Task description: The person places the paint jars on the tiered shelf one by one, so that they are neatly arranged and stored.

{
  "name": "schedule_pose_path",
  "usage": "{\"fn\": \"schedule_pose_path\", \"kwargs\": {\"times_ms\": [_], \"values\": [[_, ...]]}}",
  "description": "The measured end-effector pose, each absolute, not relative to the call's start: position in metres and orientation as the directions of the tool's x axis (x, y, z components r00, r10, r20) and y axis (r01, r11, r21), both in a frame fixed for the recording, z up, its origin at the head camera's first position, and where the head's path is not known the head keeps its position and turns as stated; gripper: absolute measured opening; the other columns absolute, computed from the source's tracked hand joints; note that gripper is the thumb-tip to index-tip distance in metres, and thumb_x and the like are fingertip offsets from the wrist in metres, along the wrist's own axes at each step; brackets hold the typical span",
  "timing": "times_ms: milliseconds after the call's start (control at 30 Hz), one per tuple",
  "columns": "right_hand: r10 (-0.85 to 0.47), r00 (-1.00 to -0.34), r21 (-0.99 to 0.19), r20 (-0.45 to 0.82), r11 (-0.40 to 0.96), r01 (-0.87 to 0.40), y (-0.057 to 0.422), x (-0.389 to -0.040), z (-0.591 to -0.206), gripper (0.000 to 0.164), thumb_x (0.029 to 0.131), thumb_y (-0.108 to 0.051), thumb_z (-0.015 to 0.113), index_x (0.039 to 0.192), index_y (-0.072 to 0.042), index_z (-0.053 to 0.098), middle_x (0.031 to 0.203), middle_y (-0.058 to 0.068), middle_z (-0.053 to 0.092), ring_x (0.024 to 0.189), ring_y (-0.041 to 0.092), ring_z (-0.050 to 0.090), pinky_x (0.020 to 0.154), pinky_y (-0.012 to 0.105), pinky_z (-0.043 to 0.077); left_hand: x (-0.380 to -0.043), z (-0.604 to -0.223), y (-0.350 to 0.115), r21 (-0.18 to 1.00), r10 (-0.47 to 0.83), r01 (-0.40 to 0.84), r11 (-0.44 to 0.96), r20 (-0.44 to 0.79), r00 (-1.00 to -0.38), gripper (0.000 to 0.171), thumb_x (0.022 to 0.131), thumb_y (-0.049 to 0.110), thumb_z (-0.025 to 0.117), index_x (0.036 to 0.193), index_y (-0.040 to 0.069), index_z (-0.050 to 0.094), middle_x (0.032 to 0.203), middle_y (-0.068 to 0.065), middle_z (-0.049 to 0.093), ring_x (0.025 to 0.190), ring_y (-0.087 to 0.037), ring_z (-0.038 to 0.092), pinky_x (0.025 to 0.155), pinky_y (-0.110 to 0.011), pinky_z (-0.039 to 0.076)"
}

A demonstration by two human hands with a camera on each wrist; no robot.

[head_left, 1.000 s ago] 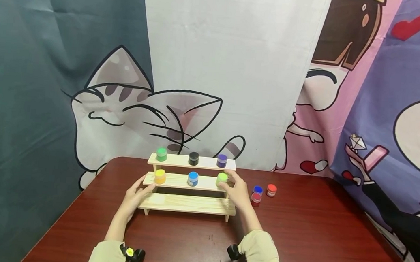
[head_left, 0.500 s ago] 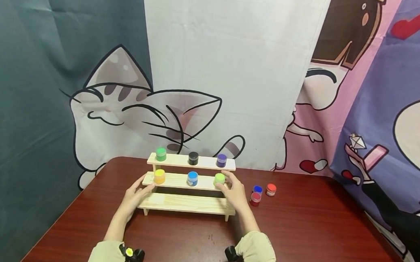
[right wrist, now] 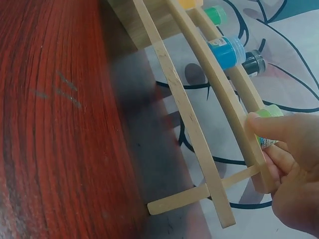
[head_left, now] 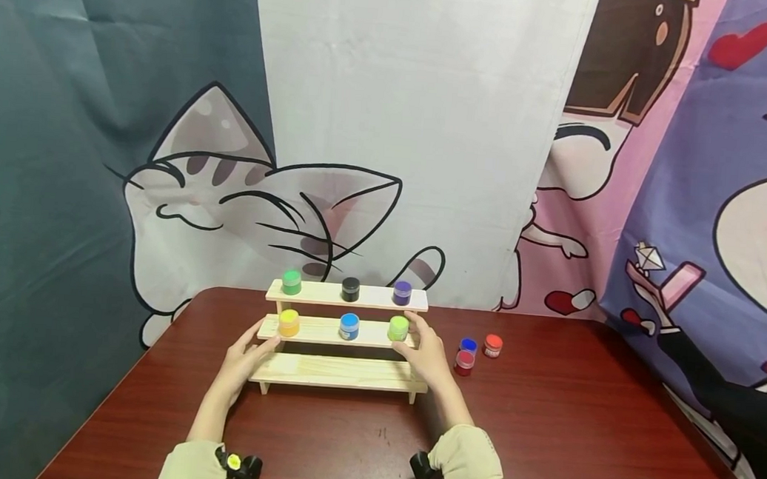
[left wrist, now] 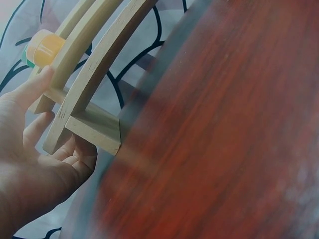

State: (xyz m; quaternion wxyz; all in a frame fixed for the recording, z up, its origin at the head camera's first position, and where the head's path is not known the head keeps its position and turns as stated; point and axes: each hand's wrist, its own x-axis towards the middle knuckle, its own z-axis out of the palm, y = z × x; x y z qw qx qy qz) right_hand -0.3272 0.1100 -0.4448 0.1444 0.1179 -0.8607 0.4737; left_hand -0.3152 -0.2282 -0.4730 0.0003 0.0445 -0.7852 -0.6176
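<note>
A three-step wooden display rack (head_left: 341,372) stands on the table. On its top step are a green paint jar (head_left: 291,283), a black one (head_left: 350,290) and a purple one (head_left: 403,293). The middle step bears a yellow jar (head_left: 288,323), a blue jar (head_left: 349,327) and a light green jar (head_left: 399,328). My left hand (head_left: 239,367) grips the rack's left end, thumb by the yellow jar and fingers curled behind, as the left wrist view shows. At the right end my right hand (head_left: 430,358) holds the middle step, its thumb (right wrist: 264,125) on the front edge below the light green jar.
Right of the rack, a dark blue jar (head_left: 468,346), a dark red jar (head_left: 464,363) and a red jar (head_left: 492,346) stand close together on the reddish-brown table (head_left: 564,430). A printed cloth (head_left: 418,123) hangs behind the table.
My right thumb has slid down from the light green jar to the step's front edge. The left hand keeps its hold, and the whole view has shifted slightly.
</note>
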Motion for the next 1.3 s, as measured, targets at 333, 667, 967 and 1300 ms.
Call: {"fn": "schedule_pose_path", "kwargs": {"times_ms": [333,667,967,1300], "values": [[-0.050,-0.935,-0.811,0.351,0.484,-0.330,0.112,-0.324,-0.446,0.063,0.083,-0.006,0.075,0.140,-0.003,0.047,0.130,0.023,0.062,0.122,0.038,0.057,0.103,0.055,0.043,-0.315,-0.473,-0.229,0.976,-0.055,-0.064,0.206,-0.054,-0.997,0.077,0.094,0.040,0.062,0.157,0.024,0.021,0.163,-0.020,0.013,0.144,-0.040,0.025,0.114,-0.056,0.027],[0.034,-0.893,-0.839,0.450,0.359,-0.409,0.129,-0.320,-0.452,0.057,0.083,0.003,0.072,0.135,0.004,0.051,0.125,0.025,0.063,0.115,0.039,0.061,0.100,0.050,0.047,-0.316,-0.474,-0.230,0.977,-0.060,-0.070,0.202,-0.059,-0.996,0.078,0.093,0.040,0.063,0.157,0.024,0.022,0.163,-0.021,0.014,0.146,-0.040,0.024,0.115,-0.054,0.027],[0.245,-0.800,-0.819,0.547,0.356,-0.451,0.144,-0.316,-0.463,0.033,0.086,-0.003,0.068,0.119,0.000,0.064,0.103,0.022,0.071,0.091,0.017,0.067,0.078,0.017,0.051,-0.314,-0.474,-0.231,0.976,-0.058,-0.068,0.205,-0.058,-0.997,0.078,0.093,0.041,0.063,0.157,0.024,0.021,0.163,-0.019,0.015,0.144,-0.039,0.027,0.114,-0.055,0.028],[0.484,-0.764,-0.884,0.428,0.400,-0.242,0.162,-0.313,-0.463,0.025,0.087,-0.001,0.067,0.112,0.000,0.069,0.106,0.021,0.072,0.081,0.003,0.061,0.069,0.005,0.043,-0.315,-0.476,-0.230,0.976,-0.051,-0.063,0.208,-0.053,-0.997,0.078,0.093,0.041,0.062,0.157,0.024,0.020,0.163,-0.021,0.013,0.145,-0.040,0.025,0.112,-0.053,0.030]]}}
